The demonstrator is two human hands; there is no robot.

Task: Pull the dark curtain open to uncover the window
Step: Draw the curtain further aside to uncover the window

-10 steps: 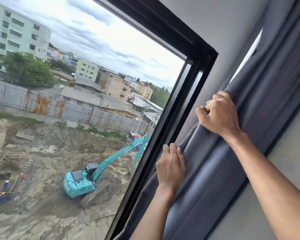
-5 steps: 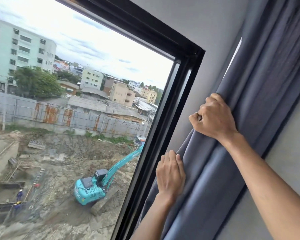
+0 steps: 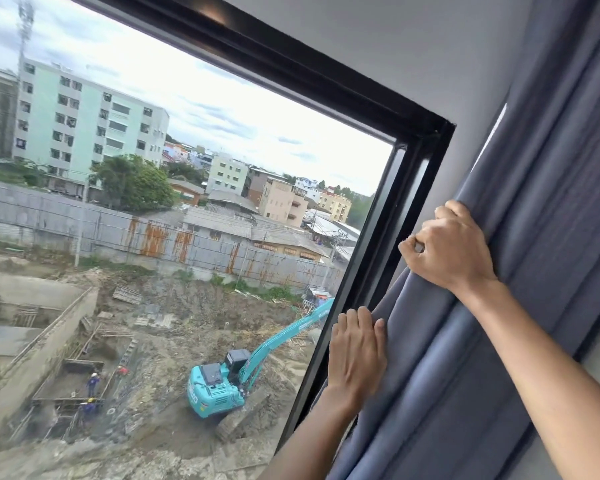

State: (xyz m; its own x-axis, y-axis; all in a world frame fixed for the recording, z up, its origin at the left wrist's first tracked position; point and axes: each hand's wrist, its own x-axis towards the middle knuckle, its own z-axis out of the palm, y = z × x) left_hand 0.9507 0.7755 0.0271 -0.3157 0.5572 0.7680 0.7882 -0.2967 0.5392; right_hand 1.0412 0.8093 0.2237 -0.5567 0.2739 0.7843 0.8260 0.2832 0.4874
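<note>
We bunch the dark curtain [image 3: 520, 271] right of the window [image 3: 187, 237]: our right hand [image 3: 451, 254] fists its edge; our left hand [image 3: 355, 351], flat, presses folds clear of the frame [image 3: 378, 271].

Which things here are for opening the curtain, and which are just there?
For the job: curtain, window frame, left hand flat on the cloth, right hand gripping a fold.

Just there: excavator, green building, fence, tree.
</note>
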